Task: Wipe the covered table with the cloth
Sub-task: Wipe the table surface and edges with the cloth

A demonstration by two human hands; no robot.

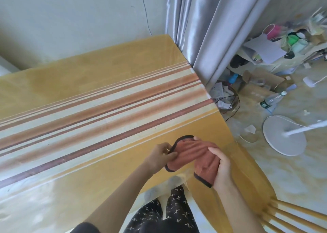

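The table wears a yellow cover with brown and cream stripes under clear plastic. A reddish-brown cloth with a dark hem is bunched just above the table's near right corner. My left hand pinches its left edge between thumb and fingers. My right hand grips the cloth's right end, fingers curled over the top, and the lower hem hangs below that hand.
A grey curtain hangs at the table's far right corner, beside a pale wall. On the floor to the right are a white fan base, a plastic bottle, a bin of rubbish and clutter. My patterned trousers show below.
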